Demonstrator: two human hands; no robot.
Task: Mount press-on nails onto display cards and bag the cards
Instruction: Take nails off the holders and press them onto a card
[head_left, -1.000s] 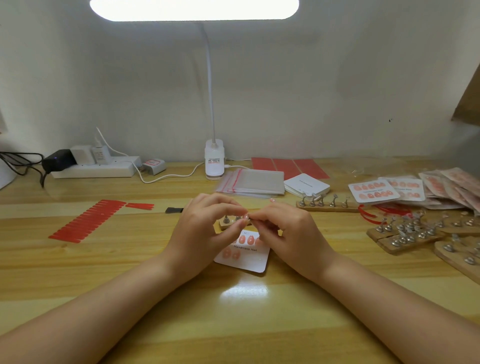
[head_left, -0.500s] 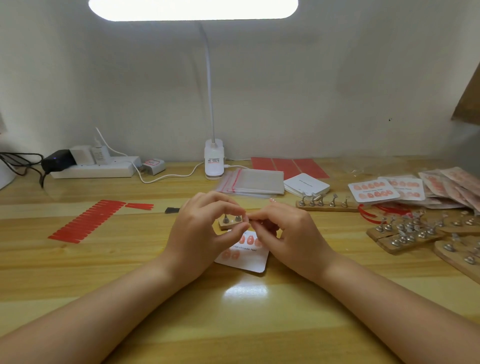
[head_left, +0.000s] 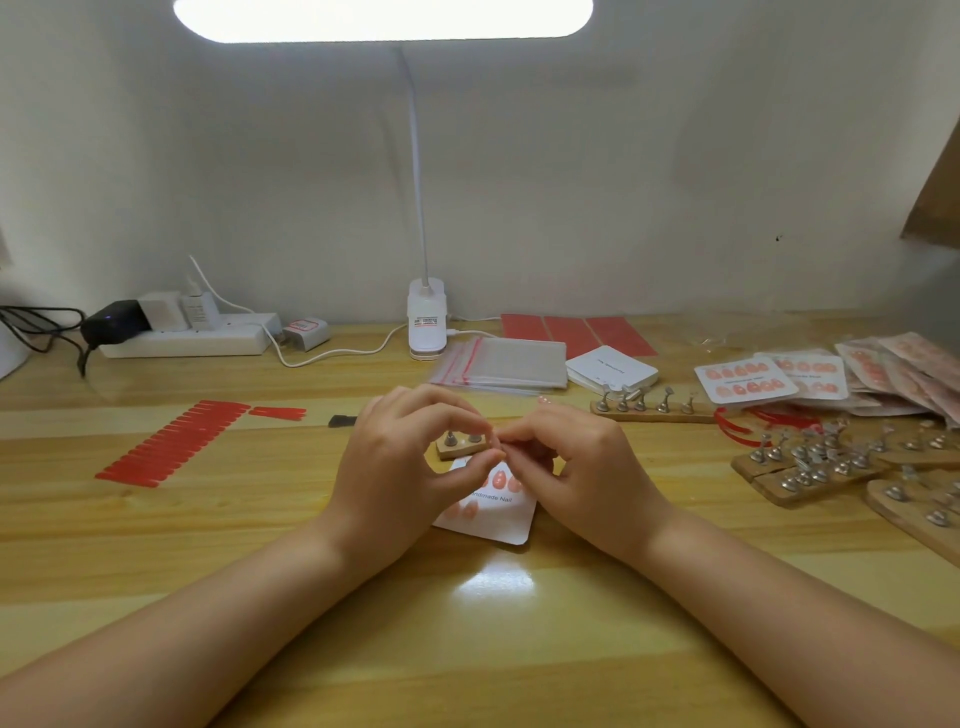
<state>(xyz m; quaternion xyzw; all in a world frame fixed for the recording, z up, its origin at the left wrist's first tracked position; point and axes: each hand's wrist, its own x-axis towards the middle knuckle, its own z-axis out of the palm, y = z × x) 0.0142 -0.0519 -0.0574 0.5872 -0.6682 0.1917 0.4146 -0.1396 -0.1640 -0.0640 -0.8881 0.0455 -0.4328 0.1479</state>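
Your left hand and right hand meet fingertip to fingertip over the card, same as a second ago. Only small shifts since then: the card has more pink nails showing now, three in the top row and two lower left, mostly because your left thumb sits differently. My read: you're mid-mount, prepping the next nail, card about half filled.

Grip: both hands curled in a tight pinch at one spot above the card's far edge. Whatever is between the tips is too small to make out. Probably a nail or adhesive tab, but I can't confirm.

Card lies flat on the table, between your wrists, near centre. Just past it, partly behind your fingers, is a small wood block with metal pegs.

Materials:
- Card: matte white stock, rounded corners, printed text.
- Nails: glossy pink ovals.
- Table: varnished wood, strong lamp glare near you.
- Far centre: stack of clear bags with red seal strips, thin and slippery; beside it a stack of blank cards.
- Right: filled cards, some bagged, plus more peg blocks.
- Left: a row of red adhesive strips.
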